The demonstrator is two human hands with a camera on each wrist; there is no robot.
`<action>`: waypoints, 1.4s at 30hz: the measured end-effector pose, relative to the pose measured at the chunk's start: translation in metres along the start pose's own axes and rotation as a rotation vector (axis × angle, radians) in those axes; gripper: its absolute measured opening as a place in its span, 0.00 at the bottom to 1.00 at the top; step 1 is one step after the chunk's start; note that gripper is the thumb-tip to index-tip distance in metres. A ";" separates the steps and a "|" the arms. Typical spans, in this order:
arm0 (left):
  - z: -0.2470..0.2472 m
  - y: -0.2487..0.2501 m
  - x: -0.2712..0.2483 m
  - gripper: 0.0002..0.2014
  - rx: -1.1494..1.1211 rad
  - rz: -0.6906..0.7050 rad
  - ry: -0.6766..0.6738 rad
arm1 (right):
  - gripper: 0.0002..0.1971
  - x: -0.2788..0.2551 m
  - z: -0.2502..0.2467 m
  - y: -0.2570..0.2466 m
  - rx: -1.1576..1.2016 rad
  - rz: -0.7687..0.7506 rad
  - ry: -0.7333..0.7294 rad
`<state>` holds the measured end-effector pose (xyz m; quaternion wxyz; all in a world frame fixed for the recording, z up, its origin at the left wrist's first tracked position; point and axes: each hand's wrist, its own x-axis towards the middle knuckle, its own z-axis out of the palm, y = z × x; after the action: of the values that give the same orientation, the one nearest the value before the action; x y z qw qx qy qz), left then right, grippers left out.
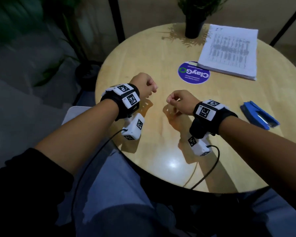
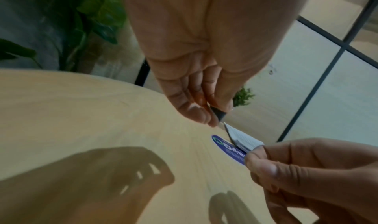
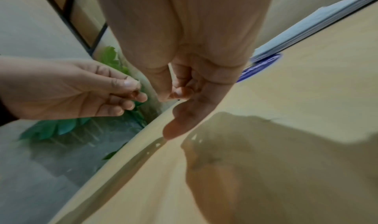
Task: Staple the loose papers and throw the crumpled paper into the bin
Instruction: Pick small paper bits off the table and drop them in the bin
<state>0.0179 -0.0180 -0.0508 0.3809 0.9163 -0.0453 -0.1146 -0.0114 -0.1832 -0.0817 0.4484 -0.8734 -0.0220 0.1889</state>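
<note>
A stack of printed papers (image 1: pixel 229 50) lies at the back right of the round wooden table (image 1: pixel 161 134); its edge also shows in the wrist views (image 2: pixel 241 138) (image 3: pixel 317 25). A blue stapler (image 1: pixel 259 115) rests on the right side of the table. My left hand (image 1: pixel 149 89) (image 2: pixel 196 104) and right hand (image 1: pixel 175 99) (image 3: pixel 184 90) hover side by side over the table's middle, fingers curled, thumbs against the forefingers, holding nothing. Both are well short of the papers and the stapler. No crumpled paper or bin is in view.
A round purple sticker (image 1: pixel 193 72) lies on the table, partly under the papers' near corner. A black plant pot (image 1: pixel 193 29) stands at the back edge. A larger floor plant (image 1: pixel 85 71) stands left of the table. Sensor cables hang from both wrists.
</note>
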 end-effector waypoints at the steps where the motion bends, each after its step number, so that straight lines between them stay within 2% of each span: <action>1: -0.013 -0.009 -0.002 0.15 -0.008 -0.006 0.026 | 0.05 0.006 0.009 -0.013 0.016 -0.028 -0.023; 5: -0.061 -0.053 -0.018 0.14 -0.041 -0.057 0.124 | 0.07 0.031 0.045 -0.065 0.054 -0.099 -0.125; 8: -0.093 -0.090 -0.034 0.07 -0.033 -0.102 0.163 | 0.07 0.053 0.073 -0.099 -0.002 -0.143 -0.192; 12: -0.126 -0.148 -0.053 0.11 -0.069 -0.200 0.221 | 0.14 0.081 0.120 -0.138 -0.109 -0.225 -0.251; 17: -0.129 -0.204 -0.072 0.15 -0.219 -0.318 0.291 | 0.07 0.108 0.165 -0.173 -0.336 -0.359 -0.269; 22: -0.119 -0.251 -0.082 0.15 -0.298 -0.409 0.307 | 0.05 0.130 0.201 -0.194 -0.510 -0.335 -0.444; 26: -0.115 -0.269 -0.082 0.14 -0.276 -0.448 0.301 | 0.01 0.144 0.221 -0.201 -0.627 -0.321 -0.538; 32: -0.117 -0.284 -0.079 0.08 -0.278 -0.509 0.305 | 0.05 0.157 0.248 -0.201 -0.751 -0.331 -0.642; 37: -0.119 -0.299 -0.078 0.12 -0.199 -0.564 0.266 | 0.11 0.158 0.258 -0.202 -0.859 -0.371 -0.650; 42: -0.117 -0.301 -0.082 0.15 -0.133 -0.572 0.225 | 0.09 0.165 0.263 -0.198 -0.807 -0.348 -0.669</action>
<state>-0.0342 0.2888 -0.1703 0.3951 0.8719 0.2644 -0.1176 0.0758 0.1727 -0.1144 0.0713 -0.8518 -0.3778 0.3559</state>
